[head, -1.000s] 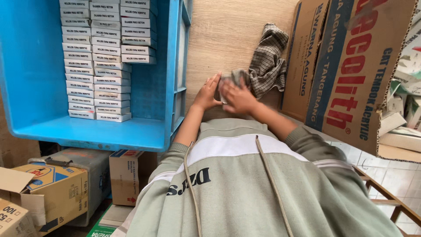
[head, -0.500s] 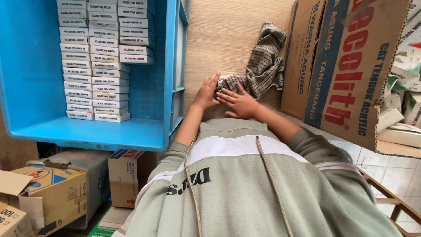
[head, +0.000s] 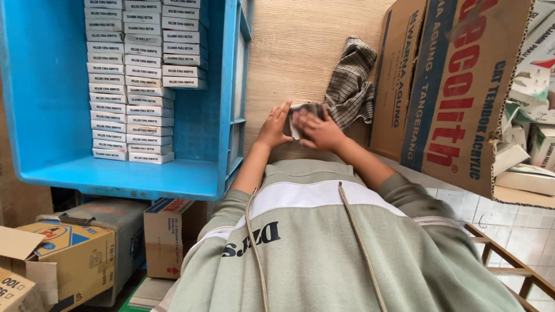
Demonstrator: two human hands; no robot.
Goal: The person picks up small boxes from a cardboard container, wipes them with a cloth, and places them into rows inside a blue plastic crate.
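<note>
Holding a small white box (head: 294, 124) between them, both hands sit close together on the wooden table (head: 300, 58). The left hand (head: 275, 126) is curled around the box's left side, with its fingers bent over the top edge. The right hand (head: 319, 130) lies mostly flat, fingers spread, and presses a checked cloth (head: 350, 84) against the box. Most of the box is hidden, so only a bit of white peeks out between the hands. The rest of the cloth lies bunched up behind the right hand, beside a big cardboard box (head: 457, 92) with red and blue print that leans on its side. To the left is a blue plastic crate (head: 52, 86) with rows of small white boxes (head: 130, 81) stacked inside it. Brown cartons (head: 69, 242) sit on the floor below the crate
</note>
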